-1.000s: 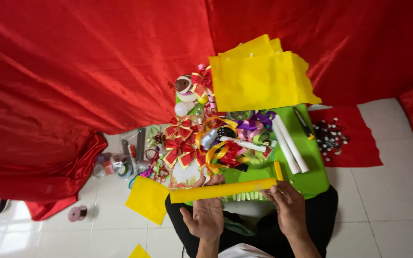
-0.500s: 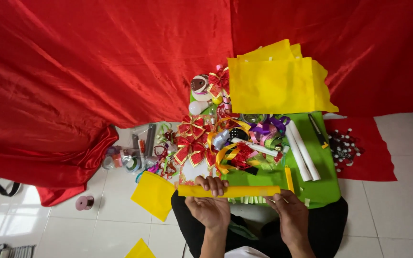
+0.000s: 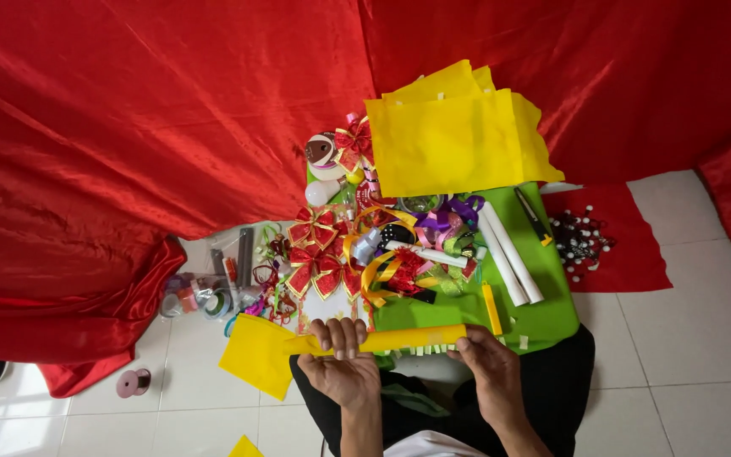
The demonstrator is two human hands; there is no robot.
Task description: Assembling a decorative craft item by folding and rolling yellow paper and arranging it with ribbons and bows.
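Note:
A rolled yellow sheet lies crosswise at the near edge of a small green table. My left hand wraps its fingers over the roll's left part. At the roll's right end, my right hand pinches it between thumb and fingers. The roll looks shorter and thicker than before.
Red bows, ribbons and trinkets crowd the table's left and middle. Two white tubes and a yellow pen lie to the right. A stack of yellow sheets sits at the far end. Red cloth hangs behind. A flat yellow sheet lies on the floor.
Both hands have closed on the yellow roll and drawn nearer each other; my left hand moved from below the roll to over it. The roll looks shorter.

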